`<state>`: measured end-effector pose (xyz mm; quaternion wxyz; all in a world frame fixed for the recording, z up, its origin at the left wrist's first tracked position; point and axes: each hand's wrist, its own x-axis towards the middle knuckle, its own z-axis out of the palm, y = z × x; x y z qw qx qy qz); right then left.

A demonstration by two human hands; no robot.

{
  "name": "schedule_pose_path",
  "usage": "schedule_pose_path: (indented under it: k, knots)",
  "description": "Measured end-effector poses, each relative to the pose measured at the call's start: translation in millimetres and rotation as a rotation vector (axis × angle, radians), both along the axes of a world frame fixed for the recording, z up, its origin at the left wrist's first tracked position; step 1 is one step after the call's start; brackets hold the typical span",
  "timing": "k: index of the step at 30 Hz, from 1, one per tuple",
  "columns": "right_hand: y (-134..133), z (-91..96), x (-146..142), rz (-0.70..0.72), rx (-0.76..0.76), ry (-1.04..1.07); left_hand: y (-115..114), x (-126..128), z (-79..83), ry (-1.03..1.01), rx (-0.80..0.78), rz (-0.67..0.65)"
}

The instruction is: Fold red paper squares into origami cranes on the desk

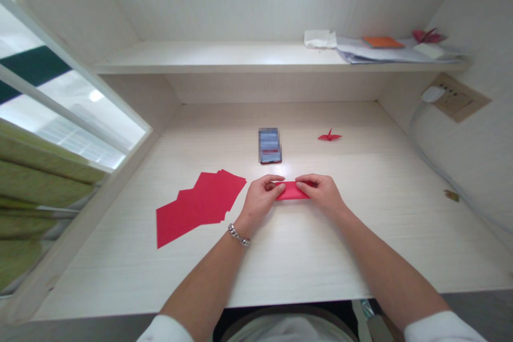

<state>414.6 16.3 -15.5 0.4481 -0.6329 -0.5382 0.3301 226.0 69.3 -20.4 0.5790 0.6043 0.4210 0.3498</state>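
Observation:
A folded strip of red paper (292, 192) lies between my two hands over the middle of the desk. Its left end is pinched by my left hand (264, 194), thumb on top. My right hand (319, 192) grips the other end the same way, with the fingers partly behind the paper. To the left of my left hand, several red paper sheets (200, 203) are fanned out flat. A finished red paper crane (329, 135) stands farther back on the right. Beyond my hands rests a phone (270, 145) with its screen lit.
A shelf (224, 56) runs across the back, bearing papers (385, 52), an orange sheet (383, 42) and another folded red paper piece (428, 36). On the right wall, a white plug (433, 94) sits in a socket, its cable (430, 163) trailing down beside the desk's right side.

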Motion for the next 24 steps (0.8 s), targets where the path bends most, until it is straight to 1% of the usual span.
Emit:
schedule_pose_path:
  k: [4,9,16,24]
  knots:
    - [-0.2,0.3,0.3,0.004,-0.007,-0.002,0.9,-0.7,-1.9,-0.029,0.025,-0.002]
    - [-0.7,2.1,0.4,0.019,-0.009,0.003,1.5,-1.6,-5.1,-0.025,0.017,-0.007]
    - [-1.6,1.5,-1.7,0.060,-0.013,-0.013,-1.0,0.0,-4.6,0.027,0.048,-0.024]
    - [0.5,2.4,5.6,0.069,-0.078,0.044,1.0,-1.6,-5.0,0.028,0.047,0.000]
